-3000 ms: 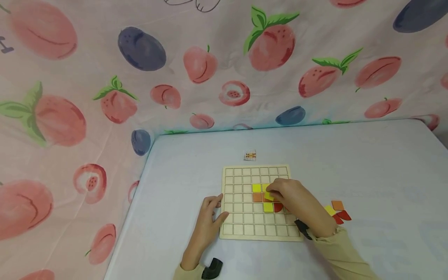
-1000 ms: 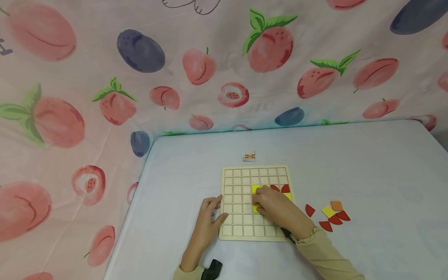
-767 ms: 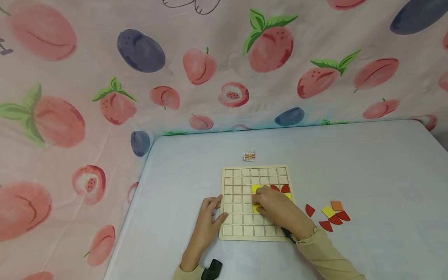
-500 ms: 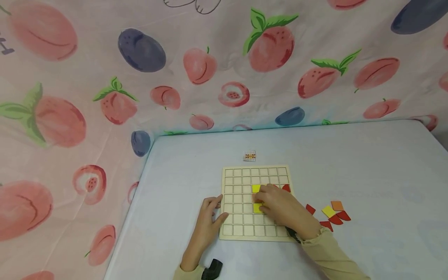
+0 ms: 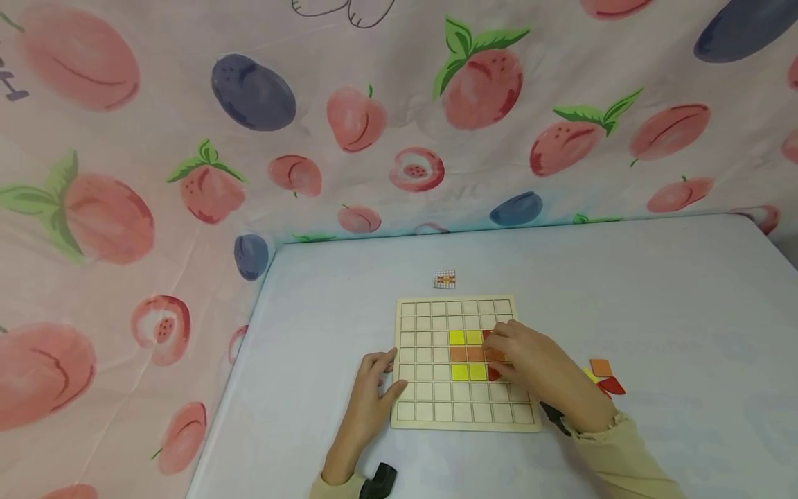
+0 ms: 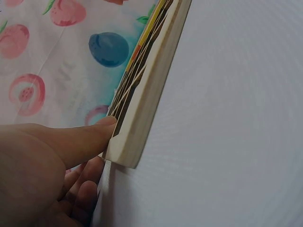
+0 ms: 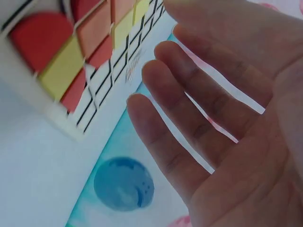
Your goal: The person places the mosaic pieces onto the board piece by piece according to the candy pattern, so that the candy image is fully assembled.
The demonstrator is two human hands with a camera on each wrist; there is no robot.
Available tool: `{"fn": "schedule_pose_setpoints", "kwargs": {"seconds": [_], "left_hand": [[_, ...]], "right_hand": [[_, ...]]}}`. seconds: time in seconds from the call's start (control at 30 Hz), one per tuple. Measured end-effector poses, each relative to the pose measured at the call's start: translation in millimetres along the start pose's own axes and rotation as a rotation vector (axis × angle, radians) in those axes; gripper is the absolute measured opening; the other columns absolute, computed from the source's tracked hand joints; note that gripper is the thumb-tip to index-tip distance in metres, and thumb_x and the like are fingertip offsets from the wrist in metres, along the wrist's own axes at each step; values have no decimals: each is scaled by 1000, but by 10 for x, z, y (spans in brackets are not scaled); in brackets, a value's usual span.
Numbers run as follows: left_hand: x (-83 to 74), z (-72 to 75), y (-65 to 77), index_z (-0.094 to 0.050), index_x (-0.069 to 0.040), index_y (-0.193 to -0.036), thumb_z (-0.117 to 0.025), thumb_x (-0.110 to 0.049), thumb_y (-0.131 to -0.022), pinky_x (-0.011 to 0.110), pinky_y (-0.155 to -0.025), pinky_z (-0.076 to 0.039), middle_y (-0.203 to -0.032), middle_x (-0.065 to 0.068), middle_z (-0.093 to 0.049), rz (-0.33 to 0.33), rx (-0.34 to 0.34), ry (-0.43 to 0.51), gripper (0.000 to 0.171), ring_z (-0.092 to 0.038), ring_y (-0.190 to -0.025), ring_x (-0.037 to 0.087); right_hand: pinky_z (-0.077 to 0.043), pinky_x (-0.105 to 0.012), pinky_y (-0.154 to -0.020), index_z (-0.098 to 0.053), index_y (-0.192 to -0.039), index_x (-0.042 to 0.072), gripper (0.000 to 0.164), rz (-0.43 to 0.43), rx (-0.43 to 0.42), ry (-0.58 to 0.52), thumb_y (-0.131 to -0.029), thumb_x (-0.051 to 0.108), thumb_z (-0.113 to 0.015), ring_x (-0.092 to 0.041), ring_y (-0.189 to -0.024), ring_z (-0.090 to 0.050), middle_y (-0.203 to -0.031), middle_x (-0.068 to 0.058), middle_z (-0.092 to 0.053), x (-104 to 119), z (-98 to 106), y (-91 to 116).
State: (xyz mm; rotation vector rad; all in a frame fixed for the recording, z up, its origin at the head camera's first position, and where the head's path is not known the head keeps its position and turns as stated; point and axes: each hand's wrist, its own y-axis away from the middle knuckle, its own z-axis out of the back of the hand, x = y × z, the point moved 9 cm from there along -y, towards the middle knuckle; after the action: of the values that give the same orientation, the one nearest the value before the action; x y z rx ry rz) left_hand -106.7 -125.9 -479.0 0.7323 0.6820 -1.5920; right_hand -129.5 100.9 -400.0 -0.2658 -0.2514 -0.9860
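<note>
The board (image 5: 430, 411) lies on the bench (image 5: 698, 326), nearer its left edge than its right. The left hand (image 5: 369, 395) touches the board's left edge, thumb on the rim, fingers relaxed. The right hand (image 5: 533, 359) is over the board's right half, fingers loosely extended, partly covering red tiles (image 7: 41, 40). Yellow tiles (image 5: 460, 372) and orange tiles (image 5: 458, 354) sit in neighbouring cells. Loose tiles (image 5: 601, 367) lie beyond the board's right edge; a card (image 5: 445, 279) lies just past its far edge.
</note>
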Motion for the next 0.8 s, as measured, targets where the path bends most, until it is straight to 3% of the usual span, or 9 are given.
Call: {"fn": "schedule_pose_setpoints", "kwargs": {"seconds": [0.27,0.8], "left_hand": [[5,-4,-1,-50,-4,-144,-71,-12,-91,27,-86,-44,-124,6,-51,1,3,16,57,-51,-106,17],[14,-9,-9,-50,-4,-143,-71,-11,-92,28,-87,-43,-124,7,-51,9,8,30,56,-51,-106,17]], "right_hand": [[-55,-34,-75,-74,-98,10,26,-52,16,33,-75,11,-86,-19,-93,-59,-97,-1,-65,-186,106,128],[-57,-39,-76,-75,-98,8,28,-162,66,34,-74,12,-87,-20,-89,-59,-95,-3,-65,-576,124,400]]}}
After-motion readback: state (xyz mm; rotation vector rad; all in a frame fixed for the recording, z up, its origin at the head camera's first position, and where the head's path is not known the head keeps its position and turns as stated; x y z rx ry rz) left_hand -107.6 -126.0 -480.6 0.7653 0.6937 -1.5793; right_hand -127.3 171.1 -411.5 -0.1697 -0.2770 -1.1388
